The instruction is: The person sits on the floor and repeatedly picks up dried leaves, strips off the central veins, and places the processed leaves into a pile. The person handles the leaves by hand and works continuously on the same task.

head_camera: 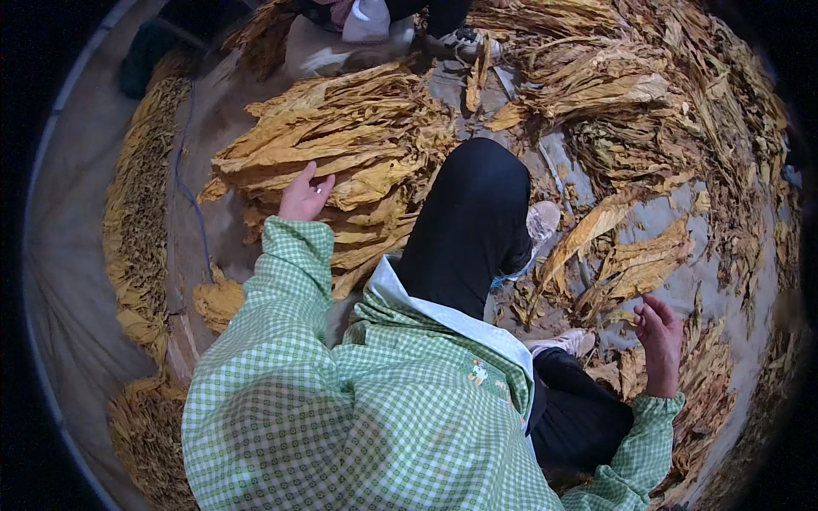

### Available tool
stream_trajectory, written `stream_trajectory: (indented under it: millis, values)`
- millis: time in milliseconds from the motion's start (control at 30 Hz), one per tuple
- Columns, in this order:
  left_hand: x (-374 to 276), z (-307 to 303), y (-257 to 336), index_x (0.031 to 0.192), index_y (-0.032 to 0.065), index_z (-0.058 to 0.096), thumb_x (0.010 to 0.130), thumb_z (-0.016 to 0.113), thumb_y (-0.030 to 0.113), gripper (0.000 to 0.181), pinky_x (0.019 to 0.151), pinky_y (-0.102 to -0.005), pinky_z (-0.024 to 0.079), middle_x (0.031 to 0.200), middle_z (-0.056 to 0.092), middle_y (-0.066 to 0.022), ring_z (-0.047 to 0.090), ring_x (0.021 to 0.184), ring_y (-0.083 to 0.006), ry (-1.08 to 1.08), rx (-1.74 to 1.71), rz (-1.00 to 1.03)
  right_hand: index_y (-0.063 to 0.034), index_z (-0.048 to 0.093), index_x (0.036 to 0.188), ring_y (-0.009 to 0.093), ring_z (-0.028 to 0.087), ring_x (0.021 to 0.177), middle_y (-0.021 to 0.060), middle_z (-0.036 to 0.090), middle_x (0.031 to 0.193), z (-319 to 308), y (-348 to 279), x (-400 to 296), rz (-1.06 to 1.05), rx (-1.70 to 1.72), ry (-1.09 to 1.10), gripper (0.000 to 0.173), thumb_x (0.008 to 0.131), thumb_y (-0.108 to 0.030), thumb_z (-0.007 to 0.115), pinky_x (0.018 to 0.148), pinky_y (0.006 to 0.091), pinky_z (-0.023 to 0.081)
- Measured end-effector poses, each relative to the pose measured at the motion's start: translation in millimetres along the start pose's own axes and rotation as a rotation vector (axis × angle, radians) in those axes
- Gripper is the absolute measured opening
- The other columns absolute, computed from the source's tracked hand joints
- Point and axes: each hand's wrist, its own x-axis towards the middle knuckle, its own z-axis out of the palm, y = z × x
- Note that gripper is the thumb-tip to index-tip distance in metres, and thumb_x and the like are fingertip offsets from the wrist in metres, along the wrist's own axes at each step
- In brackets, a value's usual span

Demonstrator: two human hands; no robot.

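Note:
My left hand (pixel 307 195), with a ring on one finger, is at the left edge of a large heap of dried yellow-brown leaves (pixel 339 137), which look like tobacco. Its fingers are apart and nothing shows in them; whether they touch the leaves is unclear. On the other side, my right hand (pixel 661 332) has its fingers curled towards the thumb. Its fingertips are beside the lower edge of a few loose dried leaves (pixel 648 262). I cannot tell if it pinches a leaf stem. A single long leaf (pixel 591 230) lies left of those.
A long stacked row of leaves (pixel 144 217) runs along the left by a plastic sheet (pixel 70 255). Larger leaf piles (pixel 601 83) fill the upper right. My bent knee (pixel 479 191) rises between both hands. Another person's shoe (pixel 466 41) shows at the top.

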Motion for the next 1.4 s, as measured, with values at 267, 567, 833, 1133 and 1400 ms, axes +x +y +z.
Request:
stream_trajectory:
  millis: [267,567,833,1133,1400]
  values:
    - [-34,16,38,0.085,0.0011,0.056,0.089,0.053,0.023,0.022,0.046,-0.0155,0.046,0.075,0.061,-0.0092,0.059,0.062,-0.0120,-0.465,-0.058,-0.073,0.0022,0.052,0.110,0.008,0.056,0.069,0.0037,0.060,0.086,-3,1,5,-0.005,-0.050,-0.019,0.029,0.086,-0.013,0.056,0.060,0.0175,0.044]
    - [-145,349,-30,0.106,0.0001,0.056,0.087,0.055,0.018,0.026,0.073,-0.0236,0.049,0.095,0.060,-0.0072,0.058,0.083,-0.0128,-1.128,0.372,0.145,0.0036,0.054,0.108,0.008,0.057,0.071,0.0048,0.062,0.085,-24,-7,1,-0.095,-0.004,0.073,0.027,0.084,-0.011,0.054,0.059,0.0182,0.044]
    - [-52,380,-271,0.117,-0.0011,0.048,0.071,0.069,0.022,0.055,0.089,-0.0362,0.042,0.109,0.057,-0.0195,0.055,0.102,-0.0286,-0.815,1.188,0.392,0.0062,0.056,0.103,0.009,0.057,0.068,0.0070,0.063,0.081,-44,0,-5,-0.078,0.017,0.099,0.025,0.082,-0.006,0.053,0.063,0.0204,0.047]
    - [-41,398,-283,0.107,-0.0036,0.050,0.069,0.072,0.025,0.052,0.082,-0.0370,0.044,0.101,0.058,-0.0183,0.057,0.093,-0.0291,-0.719,1.282,0.323,0.0072,0.057,0.101,0.011,0.058,0.066,0.0094,0.063,0.078,-45,8,10,-0.093,-0.003,0.082,0.024,0.081,-0.005,0.052,0.061,0.0227,0.048]
    - [-46,413,-289,0.103,-0.0016,0.051,0.069,0.069,0.018,0.042,0.077,-0.0374,0.045,0.098,0.058,-0.0197,0.058,0.089,-0.0291,-0.654,1.318,0.238,0.0068,0.056,0.102,0.011,0.058,0.067,0.0099,0.063,0.079,-41,9,18,-0.062,-0.003,0.064,0.023,0.083,-0.006,0.051,0.062,0.0227,0.049]
